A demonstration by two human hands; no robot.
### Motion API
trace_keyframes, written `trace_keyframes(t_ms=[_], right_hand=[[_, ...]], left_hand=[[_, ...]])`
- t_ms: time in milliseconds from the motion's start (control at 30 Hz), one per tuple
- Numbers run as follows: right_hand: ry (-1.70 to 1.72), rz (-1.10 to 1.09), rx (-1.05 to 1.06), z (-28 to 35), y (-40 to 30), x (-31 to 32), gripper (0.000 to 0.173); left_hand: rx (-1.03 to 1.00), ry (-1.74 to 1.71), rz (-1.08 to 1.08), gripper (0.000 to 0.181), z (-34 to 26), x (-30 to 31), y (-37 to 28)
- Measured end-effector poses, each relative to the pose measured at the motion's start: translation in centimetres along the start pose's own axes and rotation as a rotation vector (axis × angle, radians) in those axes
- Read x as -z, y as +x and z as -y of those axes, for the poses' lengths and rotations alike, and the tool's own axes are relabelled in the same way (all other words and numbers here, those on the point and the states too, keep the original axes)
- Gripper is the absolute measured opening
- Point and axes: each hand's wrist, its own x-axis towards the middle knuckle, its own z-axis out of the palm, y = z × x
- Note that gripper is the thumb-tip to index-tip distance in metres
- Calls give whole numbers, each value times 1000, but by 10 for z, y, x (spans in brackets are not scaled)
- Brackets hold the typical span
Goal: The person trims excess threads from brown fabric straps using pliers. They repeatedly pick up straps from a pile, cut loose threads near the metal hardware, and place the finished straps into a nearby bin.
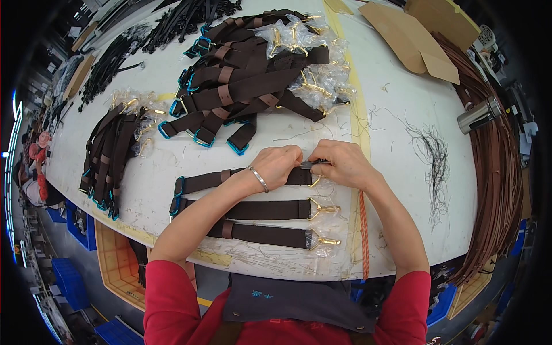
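Note:
My right hand (pixel 340 161) grips small dark thread snips (pixel 312 164), their tip pointing left above the end of a dark brown webbing strap (pixel 298 177). From the left, my left hand (pixel 278 164) bends over the same strap, its fingertips close to the snips. Its own fingers hide whether it pinches a thread. The strap has a gold-coloured metal hook (pixel 315 181) at its right end and a blue-covered buckle (pixel 179 185) at its left. Nearer my body lie a second strap (pixel 267 210) and a third strap (pixel 269 235), roughly parallel, their hooks in clear plastic film.
A heap of similar straps (pixel 241 82) lies beyond my hands, a smaller bundle (pixel 108 155) to the left. Cut threads (pixel 435 168), a cardboard piece (pixel 409 43), a steel cup (pixel 478 115) and long brown strips (pixel 496 172) are rightward. An orange cord (pixel 364 233) hangs over the table's front edge.

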Motion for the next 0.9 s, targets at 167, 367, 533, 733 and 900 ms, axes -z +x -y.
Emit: trace_keyframes(t_ms=[167,367,533,733,900], right_hand=[[-29,23,16,1,2,1,15],[-33,29,9,3,2,1,13],[-5,-15,21,0,-1,-3,13],[19,-44,-35,-1,-14,1,17],[13,-39,6,2,-21,2,18]], left_hand=[[-2,4,7,5,-1,0,0],[7,14,20,5,-2,1,1],[6,15,20,5,-1,1,1],[48,-50,20,4,0,5,4],[137,-174,59,12,-7,11,14]])
